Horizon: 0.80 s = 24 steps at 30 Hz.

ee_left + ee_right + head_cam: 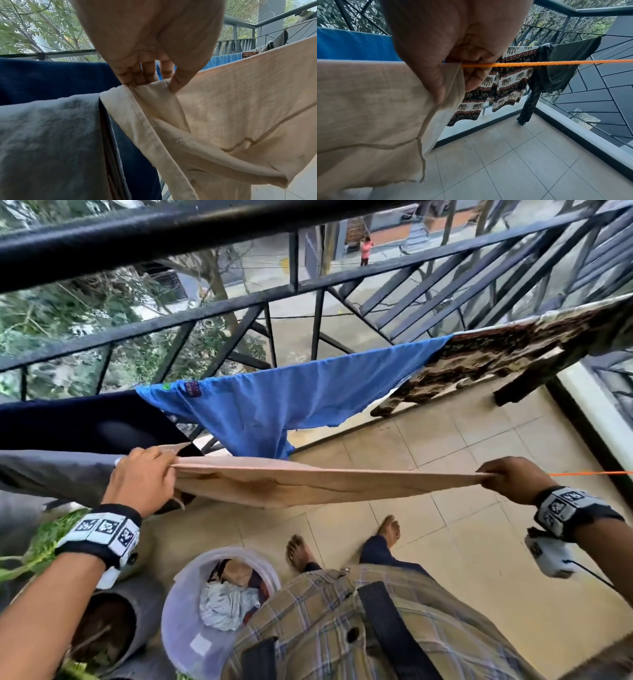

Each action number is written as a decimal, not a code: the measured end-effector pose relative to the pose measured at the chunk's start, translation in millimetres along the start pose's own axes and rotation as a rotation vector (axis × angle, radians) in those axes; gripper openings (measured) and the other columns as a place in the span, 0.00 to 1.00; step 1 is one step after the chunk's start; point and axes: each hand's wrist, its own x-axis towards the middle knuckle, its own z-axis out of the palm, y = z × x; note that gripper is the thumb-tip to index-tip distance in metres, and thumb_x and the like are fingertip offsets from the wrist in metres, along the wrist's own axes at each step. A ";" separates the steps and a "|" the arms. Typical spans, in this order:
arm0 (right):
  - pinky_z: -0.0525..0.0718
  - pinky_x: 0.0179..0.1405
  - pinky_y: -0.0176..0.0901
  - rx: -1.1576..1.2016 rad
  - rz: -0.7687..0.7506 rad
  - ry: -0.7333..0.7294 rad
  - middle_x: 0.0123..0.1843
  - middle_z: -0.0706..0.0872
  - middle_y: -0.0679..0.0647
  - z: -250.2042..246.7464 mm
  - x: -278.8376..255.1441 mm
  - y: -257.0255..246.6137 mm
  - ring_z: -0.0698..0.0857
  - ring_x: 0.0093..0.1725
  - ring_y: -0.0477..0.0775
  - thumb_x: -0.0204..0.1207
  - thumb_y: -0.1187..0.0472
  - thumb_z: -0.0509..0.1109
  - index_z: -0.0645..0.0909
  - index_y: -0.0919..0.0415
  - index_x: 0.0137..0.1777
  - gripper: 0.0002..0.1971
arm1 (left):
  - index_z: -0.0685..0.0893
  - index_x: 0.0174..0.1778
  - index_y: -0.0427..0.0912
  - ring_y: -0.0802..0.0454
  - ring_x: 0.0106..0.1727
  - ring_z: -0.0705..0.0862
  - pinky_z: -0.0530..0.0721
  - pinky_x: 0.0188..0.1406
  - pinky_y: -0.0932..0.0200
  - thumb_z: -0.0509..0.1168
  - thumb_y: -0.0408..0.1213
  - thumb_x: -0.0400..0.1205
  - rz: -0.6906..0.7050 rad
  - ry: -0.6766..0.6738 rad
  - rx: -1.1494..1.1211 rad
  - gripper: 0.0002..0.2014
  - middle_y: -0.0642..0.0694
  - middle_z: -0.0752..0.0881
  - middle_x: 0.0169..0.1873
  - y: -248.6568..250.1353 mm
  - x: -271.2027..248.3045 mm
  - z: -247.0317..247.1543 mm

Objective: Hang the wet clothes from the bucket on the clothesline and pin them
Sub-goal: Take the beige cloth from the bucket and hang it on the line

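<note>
Bucket (178, 621) holds crumpled wet clothes (227, 602).

Bare feet (342, 542), plaid shirt (342, 628), black strap (390, 625), 2 black-and-white marker wristbands (102, 534)

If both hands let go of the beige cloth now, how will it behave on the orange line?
The beige cloth is probably floppy: between the left hand and right hand it sags and folds. It looks thin, since light shows through it in the left wrist view. No pin shows, so on the orange line it may slide or bunch.
</note>
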 end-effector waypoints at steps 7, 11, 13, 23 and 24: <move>0.81 0.52 0.51 -0.081 0.022 0.016 0.55 0.90 0.54 -1.2 1.7 -21.3 0.85 0.58 0.62 0.69 0.57 0.78 0.86 0.49 0.60 0.19 | 0.89 0.50 0.43 0.32 0.44 0.82 0.84 0.49 0.35 0.69 0.33 0.66 0.012 -0.016 -0.109 0.16 0.39 0.85 0.42 19.3 11.5 -9.6; 0.82 0.52 0.54 -0.076 -0.061 0.180 0.55 0.88 0.50 -8.2 -0.5 -39.8 0.84 0.59 0.62 0.70 0.55 0.76 0.86 0.47 0.58 0.16 | 0.88 0.52 0.42 0.33 0.49 0.82 0.81 0.53 0.37 0.67 0.41 0.70 0.092 0.044 -0.194 0.16 0.39 0.86 0.45 53.8 15.3 -7.9; 0.82 0.52 0.54 -0.064 -0.084 0.192 0.55 0.89 0.51 -7.1 -2.3 -42.3 0.84 0.59 0.62 0.72 0.55 0.75 0.87 0.49 0.58 0.14 | 0.87 0.54 0.42 0.33 0.51 0.82 0.80 0.55 0.37 0.61 0.47 0.71 0.118 0.050 -0.228 0.20 0.40 0.86 0.47 69.5 14.1 -4.6; 0.85 0.48 0.53 -0.018 -0.093 0.021 0.49 0.91 0.54 -1.8 -6.8 -2.9 0.87 0.51 0.64 0.76 0.64 0.63 0.86 0.46 0.58 0.16 | 0.88 0.56 0.39 0.33 0.53 0.84 0.79 0.59 0.40 0.62 0.44 0.73 0.093 0.064 -0.286 0.20 0.38 0.88 0.50 116.5 0.8 -3.7; 0.86 0.46 0.54 0.004 -0.120 0.016 0.48 0.91 0.53 -0.4 -5.9 0.4 0.87 0.50 0.63 0.77 0.63 0.64 0.86 0.46 0.57 0.15 | 0.88 0.56 0.38 0.34 0.54 0.85 0.79 0.60 0.41 0.62 0.44 0.73 0.091 0.075 -0.305 0.20 0.38 0.88 0.51 121.5 -2.6 -5.1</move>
